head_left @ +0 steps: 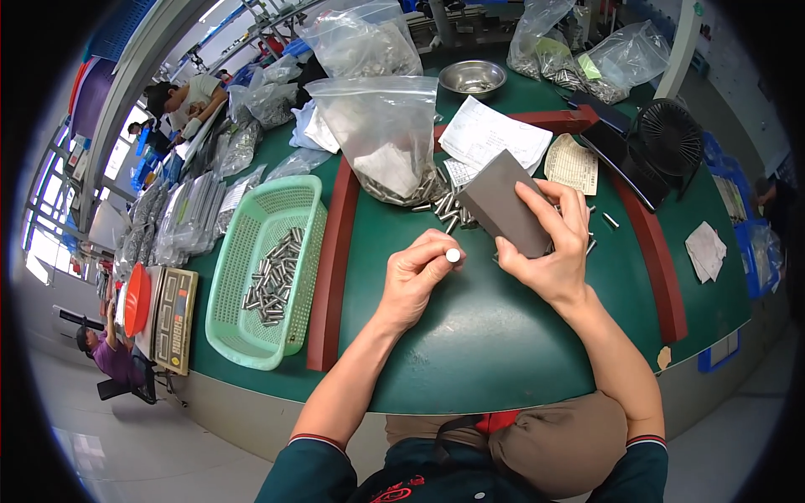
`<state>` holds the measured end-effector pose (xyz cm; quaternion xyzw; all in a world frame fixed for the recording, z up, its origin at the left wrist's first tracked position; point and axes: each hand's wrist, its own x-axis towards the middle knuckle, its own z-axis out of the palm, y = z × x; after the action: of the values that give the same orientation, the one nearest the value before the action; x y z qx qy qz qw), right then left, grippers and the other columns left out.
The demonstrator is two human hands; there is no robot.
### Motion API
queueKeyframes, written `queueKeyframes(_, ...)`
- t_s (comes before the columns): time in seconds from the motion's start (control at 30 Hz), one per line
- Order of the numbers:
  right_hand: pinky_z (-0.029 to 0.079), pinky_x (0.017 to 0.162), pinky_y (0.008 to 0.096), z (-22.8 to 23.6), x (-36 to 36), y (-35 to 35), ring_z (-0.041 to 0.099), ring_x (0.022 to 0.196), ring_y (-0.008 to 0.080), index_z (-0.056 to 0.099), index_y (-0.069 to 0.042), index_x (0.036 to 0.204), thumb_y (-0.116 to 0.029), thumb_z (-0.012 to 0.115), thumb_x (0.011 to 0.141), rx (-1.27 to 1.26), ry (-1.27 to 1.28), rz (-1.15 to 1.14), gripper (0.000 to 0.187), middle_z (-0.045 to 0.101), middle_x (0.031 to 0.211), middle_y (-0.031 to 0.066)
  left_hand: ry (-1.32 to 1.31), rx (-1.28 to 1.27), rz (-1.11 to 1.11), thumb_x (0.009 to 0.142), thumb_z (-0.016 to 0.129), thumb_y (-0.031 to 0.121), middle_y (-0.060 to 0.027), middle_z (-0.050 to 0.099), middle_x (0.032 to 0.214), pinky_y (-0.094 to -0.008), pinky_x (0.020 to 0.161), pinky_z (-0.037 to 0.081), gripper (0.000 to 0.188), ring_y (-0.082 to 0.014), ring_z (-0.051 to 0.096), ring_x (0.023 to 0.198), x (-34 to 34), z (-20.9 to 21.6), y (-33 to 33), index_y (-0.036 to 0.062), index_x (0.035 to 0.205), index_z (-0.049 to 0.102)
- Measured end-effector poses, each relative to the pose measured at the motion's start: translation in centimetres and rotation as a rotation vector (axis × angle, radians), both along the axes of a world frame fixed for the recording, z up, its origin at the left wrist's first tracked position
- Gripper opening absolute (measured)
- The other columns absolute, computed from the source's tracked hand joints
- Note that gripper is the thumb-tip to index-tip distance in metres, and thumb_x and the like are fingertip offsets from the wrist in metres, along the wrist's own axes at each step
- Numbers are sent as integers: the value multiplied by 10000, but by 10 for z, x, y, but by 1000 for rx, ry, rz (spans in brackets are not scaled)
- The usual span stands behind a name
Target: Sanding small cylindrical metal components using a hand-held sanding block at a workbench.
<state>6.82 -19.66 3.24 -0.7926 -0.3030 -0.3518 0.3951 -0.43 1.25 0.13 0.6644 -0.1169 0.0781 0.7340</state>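
Between the fingertips of my left hand [419, 272] is a small metal pin [453, 255], its round end face turned up and bright. My right hand [555, 247] grips a flat grey-brown rectangular block [506, 201], thumb on the near edge and fingers over the far side. The block is tilted and apart from the pin. Beneath and behind it lies a loose pile of metal pins [450, 210], partly hidden by the block. More pins [275, 281] lie in a pale green plastic basket [220, 314] to my left.
Dark red bars [333, 277] frame the green work surface [470, 352]. Behind stand a clear bag of pins [377, 126], papers [490, 130] and a steel bowl [472, 78]. A black fan [668, 138] is at right. A scale [174, 318] sits left; people work farther off.
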Motion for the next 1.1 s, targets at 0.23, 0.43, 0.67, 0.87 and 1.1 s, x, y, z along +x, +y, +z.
queueKeyframes(0.23, 392, 785, 405, 12, -17, 22, 548, 905, 275, 666, -102, 1158, -277, 788, 525, -5, -109, 185, 668, 593, 1107, 127, 158, 49, 50, 936, 622, 142, -53, 630, 976, -286, 774, 485, 201, -136, 587, 874, -10, 3, 14, -32, 1020, 677)
queueKeyframes(0.43, 396, 806, 407, 19, -45, 33, 570, 921, 252, 675, -134, 1163, -354, 757, 554, -99, -240, 418, 653, 602, 1159, 138, 143, -28, -85, 910, 663, 245, -82, 565, 1276, -331, 959, 485, 483, -178, 543, 1170, -24, 11, 16, 46, 1328, 521)
queueKeyframes(0.67, 412, 820, 411, 7, 2, 21, 562, 953, 303, 661, -86, 1177, -252, 782, 518, -8, -142, 100, 690, 595, 1128, 146, -30, -17, -42, 982, 568, 131, -79, 585, 929, -293, 731, 475, 224, -155, 549, 799, -14, 10, 21, -62, 956, 678)
queueKeyframes(0.87, 396, 838, 411, 17, -31, 45, 573, 908, 273, 682, -113, 1157, -318, 773, 560, -109, -171, 473, 639, 608, 1161, 150, 283, -154, 114, 940, 626, 194, -62, 661, 1133, -294, 881, 518, 338, -160, 622, 1005, -33, -4, 26, 34, 1237, 594)
queueKeyframes(1.1, 411, 877, 388, 2, -6, 18, 554, 975, 281, 662, -45, 1166, -221, 770, 554, 10, -41, 95, 646, 591, 1135, 136, -63, 110, 51, 949, 625, 117, -42, 605, 922, -236, 676, 448, 146, -103, 559, 782, -20, 11, 25, 0, 975, 707)
